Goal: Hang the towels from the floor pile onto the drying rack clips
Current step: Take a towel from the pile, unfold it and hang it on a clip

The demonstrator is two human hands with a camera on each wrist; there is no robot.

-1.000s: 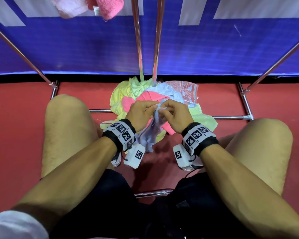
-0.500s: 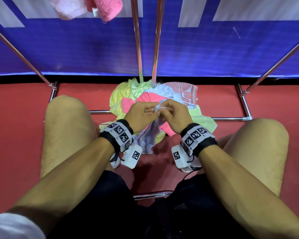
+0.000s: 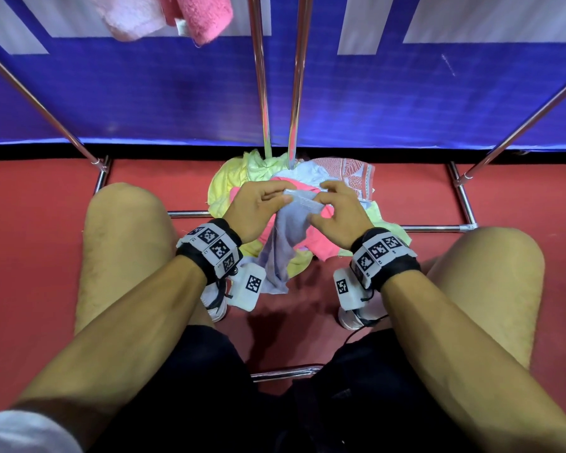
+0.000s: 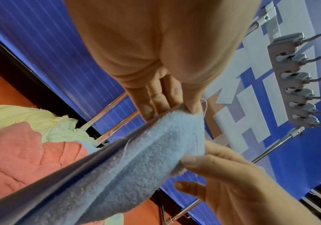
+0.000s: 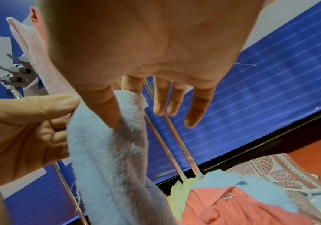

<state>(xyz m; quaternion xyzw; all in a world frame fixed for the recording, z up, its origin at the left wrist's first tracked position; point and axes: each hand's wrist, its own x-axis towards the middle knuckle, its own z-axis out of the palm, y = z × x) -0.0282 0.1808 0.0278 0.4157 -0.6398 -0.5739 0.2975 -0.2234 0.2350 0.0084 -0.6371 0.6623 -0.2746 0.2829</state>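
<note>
A light blue towel (image 3: 285, 246) hangs between my two hands above the floor pile (image 3: 232, 181) of yellow, pink, blue and patterned towels. My left hand (image 3: 283, 196) pinches the left end of the towel's top edge (image 4: 182, 120). My right hand (image 3: 321, 204) pinches the right end between thumb and forefinger (image 5: 124, 106), its other fingers straight. A short stretch of the edge shows between the hands. The clip rail (image 4: 298, 79) with several empty metal clips is overhead in the left wrist view.
I crouch inside the chrome rack frame (image 3: 464, 204), with a knee on each side. Two upright poles (image 3: 294, 76) rise just behind the pile. Two pink towels (image 3: 190, 14) hang at the top left. A blue banner wall (image 3: 406, 99) stands behind, over red floor.
My hands have drawn a little apart along the towel's top edge, so a short flat stretch of it now shows between them. The pile has not moved.
</note>
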